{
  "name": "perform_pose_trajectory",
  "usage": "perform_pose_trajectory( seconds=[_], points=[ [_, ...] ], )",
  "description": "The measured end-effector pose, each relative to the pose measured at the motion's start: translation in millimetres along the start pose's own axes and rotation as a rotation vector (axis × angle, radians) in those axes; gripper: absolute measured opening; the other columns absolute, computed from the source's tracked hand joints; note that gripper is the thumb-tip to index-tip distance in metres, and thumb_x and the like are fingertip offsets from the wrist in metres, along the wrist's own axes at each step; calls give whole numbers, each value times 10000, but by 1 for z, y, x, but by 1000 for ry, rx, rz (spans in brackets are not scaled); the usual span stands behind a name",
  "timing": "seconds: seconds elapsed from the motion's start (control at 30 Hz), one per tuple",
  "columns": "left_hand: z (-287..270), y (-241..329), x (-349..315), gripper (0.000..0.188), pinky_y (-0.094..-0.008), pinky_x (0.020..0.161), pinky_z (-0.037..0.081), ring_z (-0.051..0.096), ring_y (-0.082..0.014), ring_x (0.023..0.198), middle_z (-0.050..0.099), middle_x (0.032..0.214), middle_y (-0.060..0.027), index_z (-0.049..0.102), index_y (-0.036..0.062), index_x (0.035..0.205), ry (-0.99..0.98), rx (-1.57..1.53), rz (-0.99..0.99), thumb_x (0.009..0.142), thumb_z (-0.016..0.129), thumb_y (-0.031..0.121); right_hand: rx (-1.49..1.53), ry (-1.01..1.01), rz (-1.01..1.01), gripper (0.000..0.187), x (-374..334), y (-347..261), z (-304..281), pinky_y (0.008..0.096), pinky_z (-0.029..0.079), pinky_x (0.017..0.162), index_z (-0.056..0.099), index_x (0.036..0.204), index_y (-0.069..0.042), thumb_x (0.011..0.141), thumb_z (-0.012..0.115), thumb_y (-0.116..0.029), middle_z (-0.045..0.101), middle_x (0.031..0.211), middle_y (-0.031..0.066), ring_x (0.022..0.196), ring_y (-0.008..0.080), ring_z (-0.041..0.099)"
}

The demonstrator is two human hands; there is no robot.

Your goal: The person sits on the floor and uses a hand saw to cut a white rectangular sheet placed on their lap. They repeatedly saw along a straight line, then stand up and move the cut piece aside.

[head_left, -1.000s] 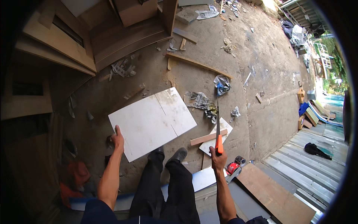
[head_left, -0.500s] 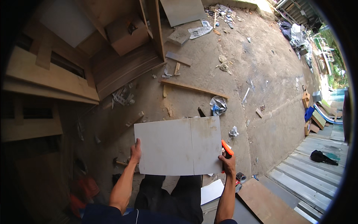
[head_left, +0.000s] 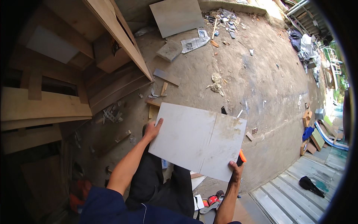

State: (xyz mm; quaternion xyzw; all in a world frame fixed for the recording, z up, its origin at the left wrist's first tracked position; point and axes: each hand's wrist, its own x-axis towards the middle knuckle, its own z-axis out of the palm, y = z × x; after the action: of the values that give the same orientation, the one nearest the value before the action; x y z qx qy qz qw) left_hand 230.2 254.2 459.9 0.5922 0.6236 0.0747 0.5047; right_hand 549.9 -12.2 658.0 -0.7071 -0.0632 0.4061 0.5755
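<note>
A white rectangular board (head_left: 186,136) with brown stains and a thin line across its right part is held up over my legs, tilted down to the right. My left hand (head_left: 152,130) is closed on its left edge, thumb on the face. My right hand (head_left: 235,172) grips the lower right corner, thumb on top. Beside that hand an orange-and-black tool handle (head_left: 242,156) sticks out past the board's edge; the rest of the tool is hidden behind the board. How the right fingers sit around the handle does not show.
An open wooden cabinet (head_left: 119,80) stands at the left. Ahead on the dirty floor lie a grey block (head_left: 169,51), newspaper (head_left: 194,44), a leaning panel (head_left: 179,18) and scraps. Cans (head_left: 213,199) stand by my right forearm; corrugated sheets (head_left: 287,192) lie at the right.
The board has turned clockwise and shifted right, its right end lower now. Both hands have kept hold of it. My view has shifted too, and the cans show more.
</note>
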Motion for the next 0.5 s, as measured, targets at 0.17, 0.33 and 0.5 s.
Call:
perform_pose_trajectory(
  seconds=[0.17, 0.33, 0.5],
  points=[
    [5, 113, 109, 566, -317, 765, 483, 629, -181, 847, 685, 907, -112, 653, -30, 1037, 71, -322, 50, 906, 592, 517, -105, 84, -190, 710, 100, -94, 49, 344, 453, 927, 487, 1328, 15, 696, 712, -217, 606, 1172, 110, 1041, 235, 598],
    [1, 173, 240, 543, -347, 806, 488, 644, -230, 891, 679, 945, -145, 658, 5, 1001, -42, -183, -72, 844, 650, 525, -140, 160, -326, 628, 210, -151, 126, 366, 414, 976, 468, 1320, 61, 743, 681, -64, 577, 1218, 138, 1080, 242, 574],
    [-1, 184, 403, 631, -418, 931, 457, 595, -330, 1105, 647, 1137, -183, 602, 20, 1167, -102, 48, -269, 848, 586, 565, -292, 292, -175, 592, 352, -162, 178, 342, 445, 908, 504, 1273, 64, 738, 713, -75, 589, 1144, 120, 996, 216, 583]
  ],
)
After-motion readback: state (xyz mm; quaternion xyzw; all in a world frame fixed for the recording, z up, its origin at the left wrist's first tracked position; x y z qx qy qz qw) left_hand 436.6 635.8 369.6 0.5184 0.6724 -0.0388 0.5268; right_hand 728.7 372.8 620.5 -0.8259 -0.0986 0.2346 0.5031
